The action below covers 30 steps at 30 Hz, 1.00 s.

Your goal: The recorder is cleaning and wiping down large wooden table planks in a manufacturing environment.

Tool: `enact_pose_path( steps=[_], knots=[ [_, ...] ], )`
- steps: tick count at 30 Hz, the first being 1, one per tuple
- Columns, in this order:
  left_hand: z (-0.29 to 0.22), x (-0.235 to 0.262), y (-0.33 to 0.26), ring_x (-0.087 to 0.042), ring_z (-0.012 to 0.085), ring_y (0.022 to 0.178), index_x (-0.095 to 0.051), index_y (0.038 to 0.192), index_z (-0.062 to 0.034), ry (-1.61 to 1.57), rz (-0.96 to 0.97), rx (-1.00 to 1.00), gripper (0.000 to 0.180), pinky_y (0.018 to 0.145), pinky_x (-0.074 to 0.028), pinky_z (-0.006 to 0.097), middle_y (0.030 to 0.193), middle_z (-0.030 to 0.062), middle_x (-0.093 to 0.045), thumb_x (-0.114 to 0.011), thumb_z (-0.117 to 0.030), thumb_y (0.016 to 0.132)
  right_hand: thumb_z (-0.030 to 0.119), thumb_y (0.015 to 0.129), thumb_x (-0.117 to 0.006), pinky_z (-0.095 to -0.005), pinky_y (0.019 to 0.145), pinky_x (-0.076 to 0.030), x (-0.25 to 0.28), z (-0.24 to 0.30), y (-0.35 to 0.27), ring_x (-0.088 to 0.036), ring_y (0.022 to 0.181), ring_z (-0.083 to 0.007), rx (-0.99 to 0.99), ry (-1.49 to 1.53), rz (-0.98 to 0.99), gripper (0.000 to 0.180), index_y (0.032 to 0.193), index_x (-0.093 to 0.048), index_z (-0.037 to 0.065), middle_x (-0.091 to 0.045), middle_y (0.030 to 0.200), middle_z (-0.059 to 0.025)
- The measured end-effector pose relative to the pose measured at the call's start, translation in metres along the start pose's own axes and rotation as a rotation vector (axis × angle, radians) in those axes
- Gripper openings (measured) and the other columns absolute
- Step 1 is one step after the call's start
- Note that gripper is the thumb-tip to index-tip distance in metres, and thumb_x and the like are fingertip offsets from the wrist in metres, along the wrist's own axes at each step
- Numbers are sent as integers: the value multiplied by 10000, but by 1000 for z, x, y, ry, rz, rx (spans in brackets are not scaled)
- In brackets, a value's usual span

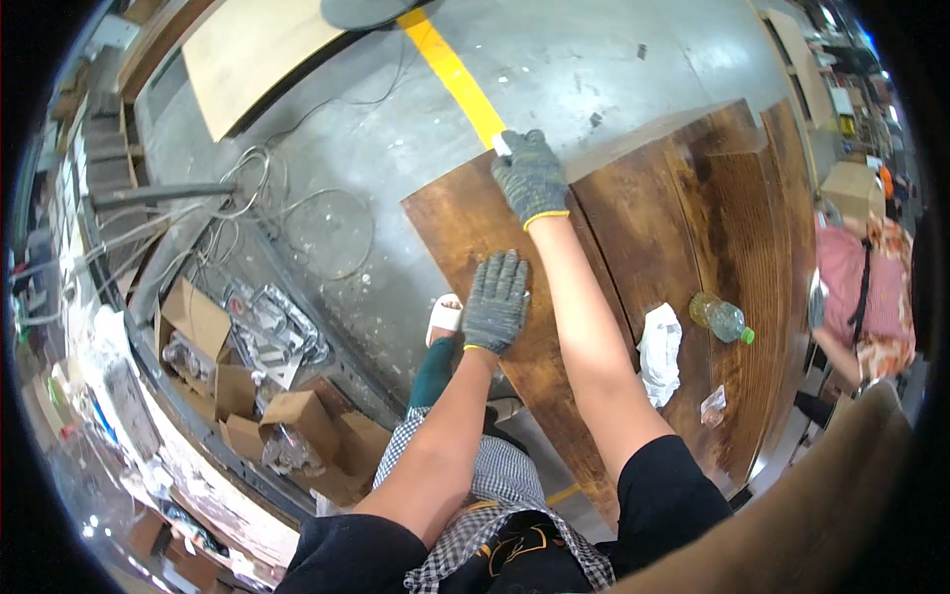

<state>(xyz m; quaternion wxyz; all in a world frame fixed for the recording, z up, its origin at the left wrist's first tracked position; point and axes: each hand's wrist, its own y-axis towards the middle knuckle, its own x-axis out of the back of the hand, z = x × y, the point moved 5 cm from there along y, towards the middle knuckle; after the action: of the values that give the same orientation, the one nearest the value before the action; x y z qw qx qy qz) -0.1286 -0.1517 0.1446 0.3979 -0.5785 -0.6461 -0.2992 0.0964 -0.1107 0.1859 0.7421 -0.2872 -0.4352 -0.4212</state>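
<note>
Both my hands wear grey knit gloves with yellow cuffs. My left hand [497, 302] lies flat, fingers stretched out, on the near-left part of a brown wood-grain board [455, 210]. Further out, my right hand [532, 178] is at the far end of that same board, its fingers curled. A small white piece [502, 146] shows at its fingertips; most of it is hidden by the glove, so I cannot tell its kind. To the right, a crumpled white cloth or paper [660, 354] lies on the neighbouring brown boards [633, 213].
On the boards stand out a bottle with a green cap [722, 317] and a small clear plastic scrap [712, 406]. Opened cardboard boxes [297, 421] and loose cables [259, 178] are at left. A pale panel [252, 54] lies far left. Another person [861, 287] is at right.
</note>
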Motion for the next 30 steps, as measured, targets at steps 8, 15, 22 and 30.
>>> enact_pose_path(
  steps=[8,15,22,30],
  knots=[
    [-1,-4,-6,-127,189,1554,-230,1600,-156,-968,332,354,622,1252,-102,408,1692,60,-156,-262,-385,1022,208,871,-582,-433,799,-551,-115,149,-91,-669,885,-355,403,66,453,252,1066,-666,73,-665,1066,-158],
    [23,-49,-10,-284,287,1500,-326,1559,-77,-602,-15,161,557,1253,-178,408,1631,119,-309,-331,-286,1044,206,894,-547,-407,641,-527,-74,181,-47,-668,763,-288,716,-169,87,209,1040,-691,168,-659,959,-113],
    [22,47,-84,-473,320,1381,-577,1362,-56,-237,-106,-398,495,1186,-327,491,1460,152,-533,-638,-222,899,162,870,-600,-386,788,-525,-56,93,-95,-645,994,-258,894,-218,420,354,1214,-665,210,-628,1047,-100],
    [222,49,-267,-381,417,1407,-550,1329,-16,150,89,140,549,1182,-299,522,1434,204,-506,-643,-303,871,194,952,-548,-413,765,-524,-12,18,-268,-649,933,-258,872,-314,667,302,1246,-618,213,-612,1125,-100]
  ],
)
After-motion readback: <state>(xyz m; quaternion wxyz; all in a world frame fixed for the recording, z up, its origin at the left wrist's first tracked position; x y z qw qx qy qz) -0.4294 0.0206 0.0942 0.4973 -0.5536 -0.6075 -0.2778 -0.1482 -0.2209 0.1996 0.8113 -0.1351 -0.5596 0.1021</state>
